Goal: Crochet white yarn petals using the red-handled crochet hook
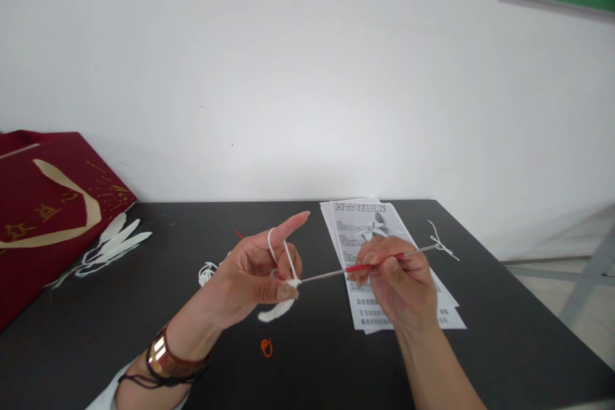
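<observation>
Two hands work above the black table point(336, 365): the left hand point(254, 275) pinches the white crochet piece point(277, 311), the right hand point(401, 282) grips the red-handled hook point(353, 268). Left of the crochet piece lies loose yarn point(206, 273).

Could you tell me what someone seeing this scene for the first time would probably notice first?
Probably the two hands at the centre: the left hand pinches a small white crocheted piece, and the right hand holds a red-gripped hook that meets it. Next, perhaps, the deep red bag with its cream ribbon at the far left, and the printed sheets lying partly behind the right hand.
</observation>
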A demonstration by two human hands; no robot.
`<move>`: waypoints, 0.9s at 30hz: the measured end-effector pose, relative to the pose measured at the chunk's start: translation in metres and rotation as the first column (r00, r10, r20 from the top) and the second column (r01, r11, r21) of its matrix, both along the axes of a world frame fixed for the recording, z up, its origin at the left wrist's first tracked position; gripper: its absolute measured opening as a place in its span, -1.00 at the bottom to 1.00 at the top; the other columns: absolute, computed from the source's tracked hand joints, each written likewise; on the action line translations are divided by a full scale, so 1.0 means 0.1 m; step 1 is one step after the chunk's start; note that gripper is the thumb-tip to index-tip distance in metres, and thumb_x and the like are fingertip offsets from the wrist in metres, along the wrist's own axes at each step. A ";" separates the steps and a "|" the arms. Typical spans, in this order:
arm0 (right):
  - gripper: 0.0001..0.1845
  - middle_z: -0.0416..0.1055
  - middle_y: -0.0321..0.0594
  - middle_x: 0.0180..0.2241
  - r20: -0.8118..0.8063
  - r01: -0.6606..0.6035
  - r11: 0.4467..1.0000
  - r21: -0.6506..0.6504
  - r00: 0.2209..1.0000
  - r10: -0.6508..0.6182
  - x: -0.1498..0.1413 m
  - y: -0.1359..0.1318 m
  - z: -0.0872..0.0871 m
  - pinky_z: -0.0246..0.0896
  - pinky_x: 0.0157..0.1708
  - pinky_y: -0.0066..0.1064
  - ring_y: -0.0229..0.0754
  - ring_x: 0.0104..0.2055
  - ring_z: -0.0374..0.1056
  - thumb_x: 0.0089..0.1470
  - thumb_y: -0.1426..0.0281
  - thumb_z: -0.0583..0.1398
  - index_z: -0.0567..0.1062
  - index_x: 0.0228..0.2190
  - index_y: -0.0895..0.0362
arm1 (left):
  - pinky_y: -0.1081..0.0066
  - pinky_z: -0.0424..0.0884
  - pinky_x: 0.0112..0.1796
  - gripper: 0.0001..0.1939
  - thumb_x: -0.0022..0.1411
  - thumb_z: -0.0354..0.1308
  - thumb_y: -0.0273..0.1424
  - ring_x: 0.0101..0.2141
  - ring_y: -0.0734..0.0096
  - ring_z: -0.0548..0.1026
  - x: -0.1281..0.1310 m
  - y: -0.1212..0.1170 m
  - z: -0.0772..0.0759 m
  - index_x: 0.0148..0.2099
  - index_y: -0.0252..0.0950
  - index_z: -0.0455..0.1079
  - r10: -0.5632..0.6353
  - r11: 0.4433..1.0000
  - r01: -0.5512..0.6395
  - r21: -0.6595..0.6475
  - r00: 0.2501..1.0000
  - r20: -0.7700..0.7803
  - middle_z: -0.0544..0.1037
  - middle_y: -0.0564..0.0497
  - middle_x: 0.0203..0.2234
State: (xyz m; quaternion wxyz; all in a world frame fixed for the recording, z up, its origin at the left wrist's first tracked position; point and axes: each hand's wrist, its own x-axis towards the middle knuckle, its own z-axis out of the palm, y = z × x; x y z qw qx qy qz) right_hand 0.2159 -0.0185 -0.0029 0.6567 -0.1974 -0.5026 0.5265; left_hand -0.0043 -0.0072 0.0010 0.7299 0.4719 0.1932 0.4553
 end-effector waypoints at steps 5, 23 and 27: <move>-0.81 0.50 -0.31 -0.65 -0.159 -0.131 0.938 -0.320 0.984 0.083 -0.12 0.05 -0.06 0.43 -0.63 -0.57 -0.36 -0.69 0.39 0.05 0.30 0.35 0.60 -0.47 0.18 | 0.50 0.27 -0.50 -0.29 0.04 0.34 -0.60 -0.42 0.44 0.32 -0.01 0.00 -0.03 0.21 0.00 0.36 0.107 0.982 -0.092 0.165 0.991 -0.083 0.33 0.11 -0.54; -0.74 0.54 -0.32 -0.55 -0.092 0.049 0.874 -0.483 0.990 -0.107 -0.48 -0.01 -0.23 0.47 -0.56 -0.53 -0.34 -0.57 0.42 -0.11 0.28 0.44 0.58 -0.38 0.15 | 0.49 0.29 -0.39 -0.32 0.12 0.33 -0.50 -0.42 0.55 0.30 0.26 -0.09 -0.23 0.24 0.04 0.30 0.306 0.951 -0.308 -0.002 0.948 -0.087 0.33 0.15 -0.45; -0.76 0.53 -0.32 -0.56 -0.114 0.000 0.873 -0.487 0.991 -0.063 -0.49 -0.02 -0.24 0.44 -0.56 -0.53 -0.34 -0.59 0.41 -0.04 0.25 0.40 0.56 -0.38 0.15 | 0.46 0.33 -0.38 -0.32 0.09 0.35 -0.48 -0.42 0.52 0.33 0.27 -0.10 -0.17 0.24 -0.01 0.31 0.321 0.946 -0.324 -0.018 0.942 -0.100 0.34 0.15 -0.47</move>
